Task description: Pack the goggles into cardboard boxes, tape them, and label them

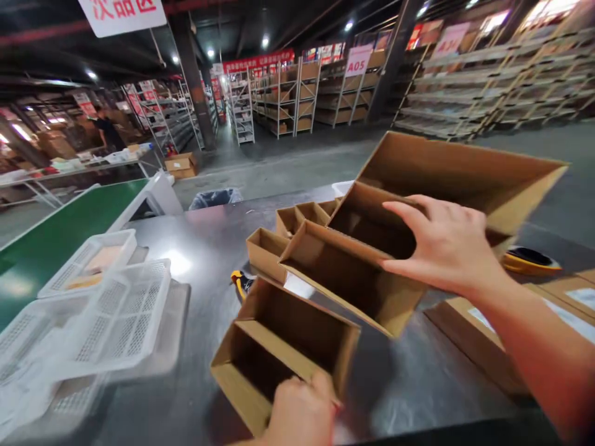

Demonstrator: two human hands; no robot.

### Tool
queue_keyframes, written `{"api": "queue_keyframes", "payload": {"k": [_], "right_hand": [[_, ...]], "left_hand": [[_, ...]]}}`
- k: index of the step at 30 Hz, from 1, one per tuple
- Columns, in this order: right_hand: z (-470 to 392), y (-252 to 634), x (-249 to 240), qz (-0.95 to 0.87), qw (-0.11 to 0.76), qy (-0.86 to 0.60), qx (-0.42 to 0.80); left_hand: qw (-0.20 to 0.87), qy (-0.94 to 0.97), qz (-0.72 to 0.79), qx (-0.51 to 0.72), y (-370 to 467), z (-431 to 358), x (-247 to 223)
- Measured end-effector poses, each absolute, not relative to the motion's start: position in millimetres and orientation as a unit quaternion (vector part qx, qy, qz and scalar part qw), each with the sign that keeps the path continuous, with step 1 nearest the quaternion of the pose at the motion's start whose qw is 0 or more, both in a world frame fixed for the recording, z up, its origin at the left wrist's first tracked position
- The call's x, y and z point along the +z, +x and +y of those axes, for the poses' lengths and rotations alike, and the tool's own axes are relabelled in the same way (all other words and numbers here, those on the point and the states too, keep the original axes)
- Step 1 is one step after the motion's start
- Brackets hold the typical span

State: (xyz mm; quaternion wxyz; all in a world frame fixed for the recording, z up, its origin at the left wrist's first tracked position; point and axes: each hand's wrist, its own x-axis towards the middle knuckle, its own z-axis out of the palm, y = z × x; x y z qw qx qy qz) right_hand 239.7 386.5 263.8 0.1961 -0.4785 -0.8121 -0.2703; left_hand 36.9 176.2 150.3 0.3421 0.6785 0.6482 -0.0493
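Near the table's front edge, my left hand [302, 409] is closed on the near end of a pair of open cardboard boxes [283, 350], one beside the other. To the right, my right hand [441, 238] reaches over more open boxes with its thumb and fingers apart; it grips the wall between a long box [348, 272] and the box behind it. A larger open box [460, 167] rises behind that hand, tilted. Smaller divided boxes [267, 251] stand behind the long box.
White plastic baskets [134, 316] sit at the left of the metal table [209, 248], beside a green conveyor [79, 217]. A yellow-black tool [242, 284] lies behind the boxes. Flat cartons [483, 341] are at right. A person [109, 130] stands far left.
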Motion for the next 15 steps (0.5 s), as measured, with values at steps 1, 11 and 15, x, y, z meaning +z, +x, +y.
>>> {"api": "queue_keyframes", "payload": {"k": [1, 11, 15], "right_hand": [[375, 223, 269, -0.82, 0.197, -0.467, -0.267], [299, 29, 240, -0.903, 0.172, -0.352, -0.176], [303, -63, 227, -0.921, 0.15, -0.326, -0.151]], "left_hand": [[0.329, 0.668, 0.666, -0.046, 9, 162, 148], [0.318, 0.503, 0.804, 0.01, -136, 62, 42], [0.347, 0.472, 0.809, 0.057, -131, 59, 49]]}}
